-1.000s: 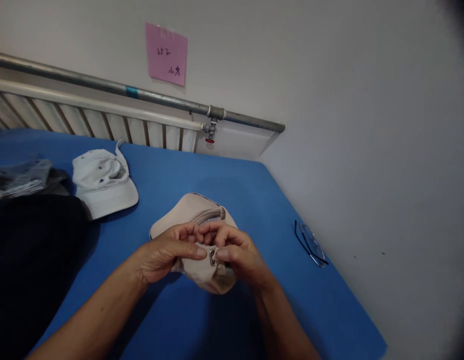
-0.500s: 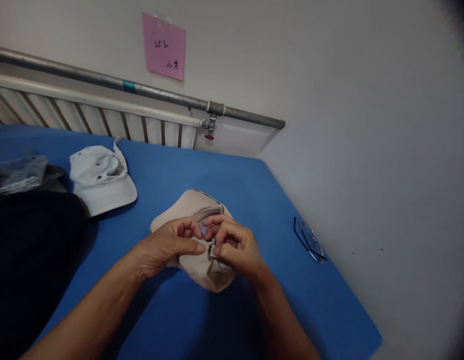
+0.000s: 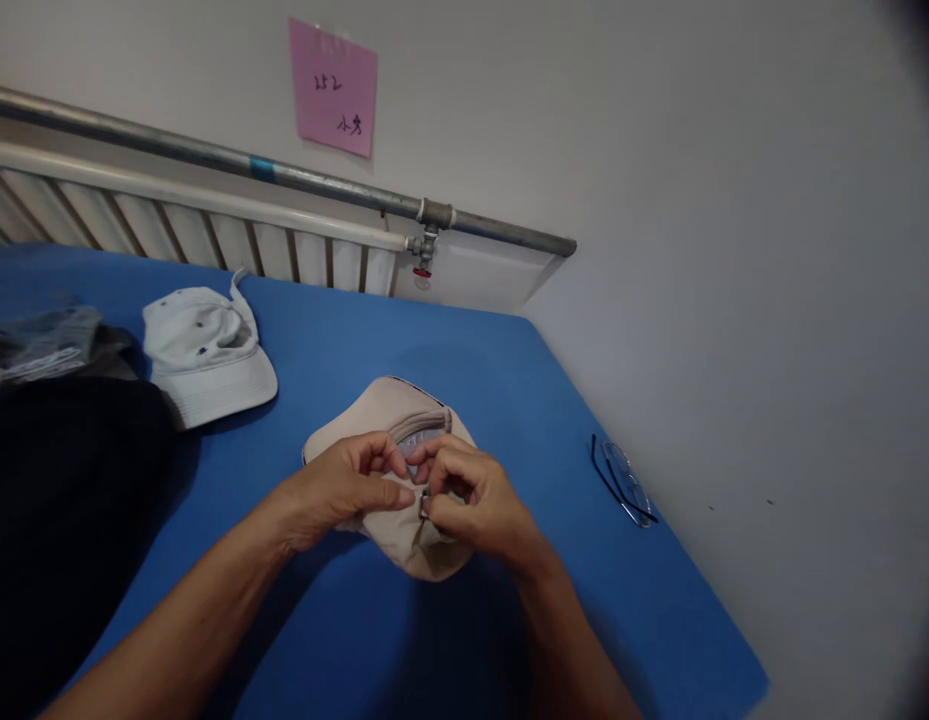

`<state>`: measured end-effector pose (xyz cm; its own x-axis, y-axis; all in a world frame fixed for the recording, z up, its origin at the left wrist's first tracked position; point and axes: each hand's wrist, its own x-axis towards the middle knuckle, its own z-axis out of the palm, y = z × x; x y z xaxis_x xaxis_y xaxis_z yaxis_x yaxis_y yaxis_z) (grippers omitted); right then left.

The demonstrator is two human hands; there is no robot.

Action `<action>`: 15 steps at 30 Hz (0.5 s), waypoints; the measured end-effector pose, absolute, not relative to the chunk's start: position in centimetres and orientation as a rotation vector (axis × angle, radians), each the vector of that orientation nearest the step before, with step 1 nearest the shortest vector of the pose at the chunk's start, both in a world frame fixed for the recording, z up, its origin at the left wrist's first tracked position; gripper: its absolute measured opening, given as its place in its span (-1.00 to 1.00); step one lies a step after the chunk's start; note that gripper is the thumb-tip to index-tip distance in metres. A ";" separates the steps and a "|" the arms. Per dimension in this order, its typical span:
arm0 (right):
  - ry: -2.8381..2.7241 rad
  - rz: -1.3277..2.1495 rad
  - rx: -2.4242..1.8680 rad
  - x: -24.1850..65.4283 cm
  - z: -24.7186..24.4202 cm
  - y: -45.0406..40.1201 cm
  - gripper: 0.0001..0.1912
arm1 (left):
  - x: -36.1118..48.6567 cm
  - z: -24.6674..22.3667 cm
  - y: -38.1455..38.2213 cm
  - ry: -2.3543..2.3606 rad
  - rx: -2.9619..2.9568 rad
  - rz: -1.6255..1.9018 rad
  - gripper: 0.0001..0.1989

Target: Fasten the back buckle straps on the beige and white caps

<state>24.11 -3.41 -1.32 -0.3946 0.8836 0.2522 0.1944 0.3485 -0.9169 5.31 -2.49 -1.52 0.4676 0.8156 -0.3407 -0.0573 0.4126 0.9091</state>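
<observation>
Beige cap (image 3: 405,535) under left hand (image 3: 336,497) and right hand (image 3: 480,502)

Pink note (image 3: 333,105) on wall (image 3: 696,250): handwritten "252"; below it, two characters, first "小", second unclear

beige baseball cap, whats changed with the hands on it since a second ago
The right hand has drawn its raised fingers rightward, slightly apart from those of the left hand. Its thumb covers more of the metal buckle. Both hands stay on the beige baseball cap; the white baseball cap and eyeglasses haven't moved.
</observation>
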 end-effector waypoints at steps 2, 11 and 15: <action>-1.833 1.107 -0.960 24.2 -1.3 -3.3 -0.81 | 5.3 -1.5 -2.5 0.924 1.005 0.654 -0.67; -1.729 1.256 -0.941 24.9 -1.7 -2.9 -0.87 | 4.9 -1.8 -2.3 0.908 0.958 0.716 -0.66; -1.733 1.178 -0.920 24.8 -1.9 -3.0 -0.87 | 4.8 -1.9 -2.3 0.881 0.949 0.691 -0.66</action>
